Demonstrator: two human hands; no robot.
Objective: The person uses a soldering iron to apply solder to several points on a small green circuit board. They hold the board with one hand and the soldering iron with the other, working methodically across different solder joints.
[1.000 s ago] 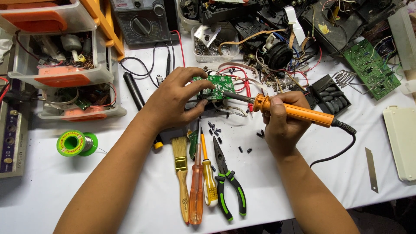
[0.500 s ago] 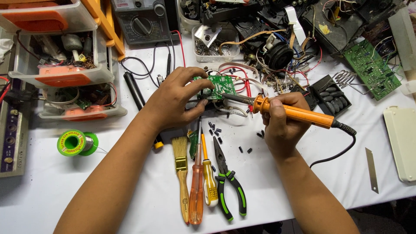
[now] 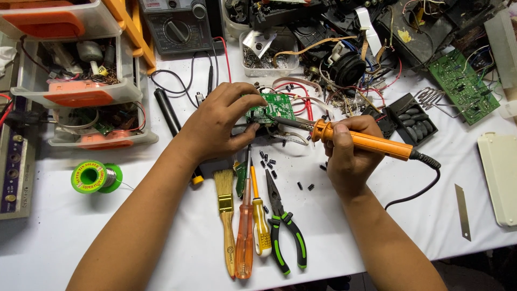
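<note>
My left hand (image 3: 221,126) grips a small green circuit board (image 3: 274,106) at its left edge and holds it just above the white table (image 3: 64,237). My right hand (image 3: 350,159) is closed around an orange soldering iron (image 3: 366,141), whose metal tip rests against the board's lower edge. The iron's black cord (image 3: 423,186) trails off to the right. Small black components (image 3: 269,164) lie scattered on the table below the board.
A brush (image 3: 225,215), two screwdrivers (image 3: 246,231) and green-handled pliers (image 3: 285,226) lie in a row near the front edge. A solder spool (image 3: 94,177) sits left. Parts drawers (image 3: 81,91), a multimeter (image 3: 177,27), a larger green board (image 3: 466,83) and tangled electronics crowd the back.
Almost nothing differs: both hands keep their hold, and the iron's tip stays at the board with only a slight shift.
</note>
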